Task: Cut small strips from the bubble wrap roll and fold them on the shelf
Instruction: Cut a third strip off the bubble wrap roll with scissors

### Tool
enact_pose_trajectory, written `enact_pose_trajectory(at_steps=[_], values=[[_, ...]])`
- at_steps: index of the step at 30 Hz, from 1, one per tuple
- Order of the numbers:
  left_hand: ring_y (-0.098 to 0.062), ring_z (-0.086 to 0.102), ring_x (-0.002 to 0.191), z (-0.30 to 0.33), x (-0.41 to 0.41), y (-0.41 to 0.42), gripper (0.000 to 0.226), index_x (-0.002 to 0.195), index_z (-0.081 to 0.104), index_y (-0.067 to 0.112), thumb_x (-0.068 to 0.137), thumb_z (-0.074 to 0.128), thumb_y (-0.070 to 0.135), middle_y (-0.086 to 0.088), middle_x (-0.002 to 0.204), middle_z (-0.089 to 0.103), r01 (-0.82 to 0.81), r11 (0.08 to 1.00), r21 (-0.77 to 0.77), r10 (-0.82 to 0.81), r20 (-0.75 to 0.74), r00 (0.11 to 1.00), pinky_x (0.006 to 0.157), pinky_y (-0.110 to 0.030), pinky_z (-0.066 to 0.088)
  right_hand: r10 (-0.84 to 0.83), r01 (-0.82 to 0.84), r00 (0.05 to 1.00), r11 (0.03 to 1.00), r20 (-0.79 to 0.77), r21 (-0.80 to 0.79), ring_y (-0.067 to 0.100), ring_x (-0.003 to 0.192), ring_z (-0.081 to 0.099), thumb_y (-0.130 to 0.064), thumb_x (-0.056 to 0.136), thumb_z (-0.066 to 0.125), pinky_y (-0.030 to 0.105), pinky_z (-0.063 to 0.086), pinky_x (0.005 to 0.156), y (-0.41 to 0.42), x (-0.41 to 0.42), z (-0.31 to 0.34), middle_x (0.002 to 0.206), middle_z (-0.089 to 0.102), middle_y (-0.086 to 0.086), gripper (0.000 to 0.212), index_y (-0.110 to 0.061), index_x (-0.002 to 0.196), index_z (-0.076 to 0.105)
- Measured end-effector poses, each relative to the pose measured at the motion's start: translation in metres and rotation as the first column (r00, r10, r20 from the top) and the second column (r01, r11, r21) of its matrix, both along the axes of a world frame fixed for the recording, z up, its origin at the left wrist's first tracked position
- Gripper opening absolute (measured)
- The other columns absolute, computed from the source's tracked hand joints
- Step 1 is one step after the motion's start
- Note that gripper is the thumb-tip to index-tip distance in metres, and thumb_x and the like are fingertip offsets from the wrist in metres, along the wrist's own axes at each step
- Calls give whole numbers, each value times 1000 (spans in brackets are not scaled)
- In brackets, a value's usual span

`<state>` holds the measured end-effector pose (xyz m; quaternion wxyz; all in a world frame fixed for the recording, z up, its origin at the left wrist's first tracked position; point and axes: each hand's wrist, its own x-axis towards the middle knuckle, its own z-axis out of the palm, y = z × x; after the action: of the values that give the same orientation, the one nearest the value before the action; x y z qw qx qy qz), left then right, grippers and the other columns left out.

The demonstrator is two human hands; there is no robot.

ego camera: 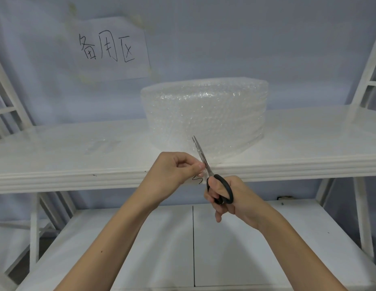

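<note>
I note the bubble wrap roll (206, 114) standing on the white shelf (78, 156), its loose end drawn over the front edge. My left hand (172, 171) pinches that end; my right hand (227, 198) grips the black-handled scissors (212, 175), blades nearly together.

Bubble wrap roll (206, 114): one. Scissors (212, 177), black-handled: one pair. Hands: two, left hand (174, 171) and right hand (231, 198). Shelves, white: two, upper shelf (78, 160) and lower shelf (151, 248). Paper sign (109, 47), handwritten: one.
</note>
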<state>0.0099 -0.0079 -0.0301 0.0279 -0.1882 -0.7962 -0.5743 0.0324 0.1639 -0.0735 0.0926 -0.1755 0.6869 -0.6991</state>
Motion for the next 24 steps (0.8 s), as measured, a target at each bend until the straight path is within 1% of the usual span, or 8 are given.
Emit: enact_pose_trajectory(at_steps=[2,6,8,10,12,17,21,24], values=[[5,51,46,1,1,0,12,85,75,3,88,70,13,5,65,69,17,1000,-18,-17,10,1000,50,-6,36,11,-11,1000,1000,10,-10,15,45,39,-49,82,58,31,50,50,0,0,4,65,47,5,44,-14,57,48],[2,45,43,5,5,-1,12,83,74,7,89,69,16,13,53,62,41,998,-53,-40,11,999,49,-10,33,-10,10,1000,1000,-2,4,16,46,37,-47,82,58,31,49,50,-1,-1,9,64,47,5,42,-19,53,49],[-4,41,47,9,6,-4,21,82,74,10,89,68,28,11,58,65,46,996,-80,-45,13,999,53,-16,34,-8,8,1000,1000,-5,3,16,46,36,-47,83,60,31,49,50,0,-1,8,64,47,4,42,-20,51,50],[-12,41,55,12,7,-6,41,83,75,11,90,60,48,4,71,72,6,996,-91,-3,39,999,57,-20,37,-10,10,1000,1000,-5,0,16,46,35,-47,82,62,31,49,50,0,-1,7,64,47,4,42,-21,51,51],[-14,41,56,15,5,-5,53,84,75,12,90,51,59,3,75,74,-50,996,-73,54,59,997,57,-21,38,-24,24,1000,1000,0,0,16,46,36,-48,81,63,31,49,50,-1,0,6,63,48,3,42,-20,51,51],[3,46,49,18,-3,4,31,81,73,20,92,58,45,13,71,66,-155,986,-67,150,-80,985,59,-22,37,-44,44,999,999,13,-2,15,44,37,-45,81,61,31,49,50,-4,1,6,63,48,4,41,-16,54,49],[6,50,59,20,-3,8,28,77,71,21,93,58,39,20,63,58,-179,983,-41,171,-150,974,60,-18,35,-42,42,999,999,10,7,14,44,38,-43,82,60,30,49,50,-2,3,6,63,46,4,41,-13,58,46],[6,50,56,22,-4,9,28,72,70,25,95,56,35,21,60,58,-176,984,-25,169,-173,970,57,-14,34,-42,42,999,999,6,10,15,44,38,-44,82,60,31,50,50,1,4,6,64,46,5,42,-12,59,47]])
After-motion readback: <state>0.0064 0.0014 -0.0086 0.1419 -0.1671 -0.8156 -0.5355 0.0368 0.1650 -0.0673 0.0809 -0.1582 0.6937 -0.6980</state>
